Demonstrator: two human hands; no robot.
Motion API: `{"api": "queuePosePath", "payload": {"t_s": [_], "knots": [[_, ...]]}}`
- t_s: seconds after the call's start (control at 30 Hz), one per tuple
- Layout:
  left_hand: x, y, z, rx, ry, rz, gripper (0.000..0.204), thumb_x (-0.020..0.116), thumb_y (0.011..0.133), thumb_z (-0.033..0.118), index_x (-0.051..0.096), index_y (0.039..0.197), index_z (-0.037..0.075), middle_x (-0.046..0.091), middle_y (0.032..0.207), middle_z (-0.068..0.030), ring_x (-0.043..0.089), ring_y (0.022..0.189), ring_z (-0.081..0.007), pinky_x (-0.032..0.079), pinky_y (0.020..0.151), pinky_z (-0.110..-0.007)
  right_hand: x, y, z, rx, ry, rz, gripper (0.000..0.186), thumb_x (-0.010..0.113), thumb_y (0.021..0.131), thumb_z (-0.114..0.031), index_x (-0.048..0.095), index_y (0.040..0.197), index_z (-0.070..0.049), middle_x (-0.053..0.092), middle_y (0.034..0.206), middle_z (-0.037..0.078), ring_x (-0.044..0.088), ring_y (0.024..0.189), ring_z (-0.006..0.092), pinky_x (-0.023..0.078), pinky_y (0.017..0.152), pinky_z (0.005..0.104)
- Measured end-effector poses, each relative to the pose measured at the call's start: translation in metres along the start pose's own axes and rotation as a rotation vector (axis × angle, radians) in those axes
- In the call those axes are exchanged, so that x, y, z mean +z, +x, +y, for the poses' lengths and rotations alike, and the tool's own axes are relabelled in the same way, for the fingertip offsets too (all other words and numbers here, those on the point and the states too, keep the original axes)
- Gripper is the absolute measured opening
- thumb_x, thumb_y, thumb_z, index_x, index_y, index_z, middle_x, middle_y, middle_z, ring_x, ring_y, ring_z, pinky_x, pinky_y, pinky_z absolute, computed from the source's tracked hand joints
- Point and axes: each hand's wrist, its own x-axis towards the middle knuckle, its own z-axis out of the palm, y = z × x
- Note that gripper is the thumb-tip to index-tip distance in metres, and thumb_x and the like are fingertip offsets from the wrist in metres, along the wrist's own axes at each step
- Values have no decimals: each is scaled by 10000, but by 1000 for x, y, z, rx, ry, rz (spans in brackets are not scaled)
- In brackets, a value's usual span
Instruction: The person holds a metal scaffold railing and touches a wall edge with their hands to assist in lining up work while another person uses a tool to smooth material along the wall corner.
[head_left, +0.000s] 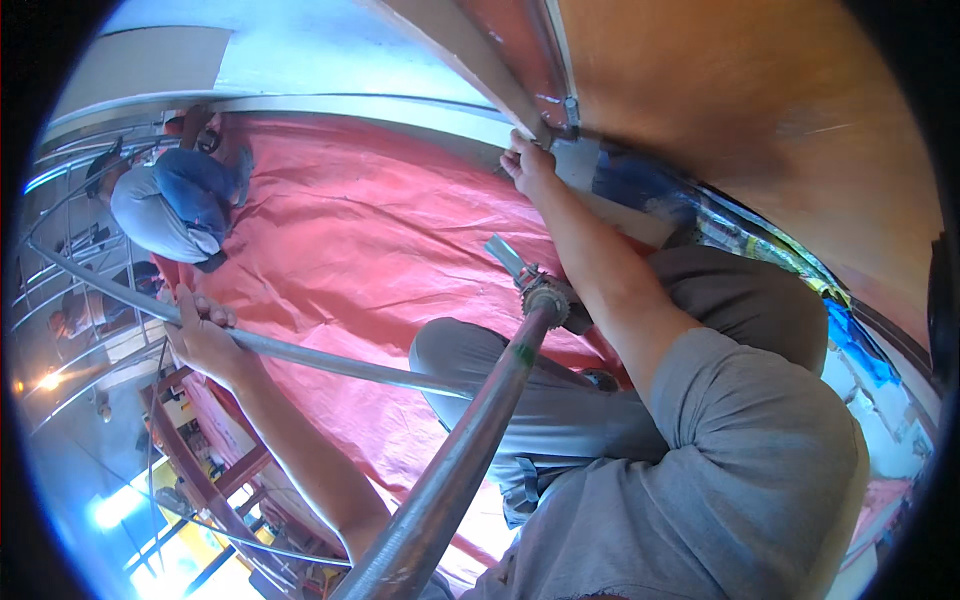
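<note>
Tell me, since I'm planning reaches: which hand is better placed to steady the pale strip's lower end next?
Likely the right hand: its fingers are by the lower end of the pale strip; the left hand holds a metal tube.

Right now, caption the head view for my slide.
Left hand on a metal tube, right hand at a pale board, over red sheeting.

thin gry metal tube (340, 363), diag.
</note>
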Motion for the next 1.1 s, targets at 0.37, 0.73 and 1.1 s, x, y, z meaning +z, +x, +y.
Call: {"api": "queuePosePath", "payload": {"t_s": [0.37, 0.73, 1.1], "knots": [[-1, -5, 2, 56, -21, 6, 401, 645, 952, 99, 509, 1305, -33, 419, 692, 18, 377, 494, -50, 314, 413, -217, -6, -21, -23, 53, -768, -143, 535, 520, 1022, -510, 480, 1265, -34, 689, 974, 161, 630, 737, 209, 576, 702, 411], [6, -6, 4, 71, -46, 41, 244, 644, 977, 117, 578, 1187, 13, 455, 702, 24, 389, 506, -52, 322, 429, -216, -14, -8, -58, 110, -1378, -370, 486, 421, 1066, -460, 520, 1186, 1, 698, 914, 133, 580, 593, 138, 538, 528, 313], [-34, 25, -28, 79, -83, -129, 193, 551, 1025, 140, 570, 1105, -34, 452, 798, -5, 431, 595, -75, 362, 463, -227, -24, -21, -41, 0, -1037, -354, 417, 470, 1056, -425, 566, 1154, -32, 712, 934, 106, 598, 580, 131, 551, 505, 294]]}}
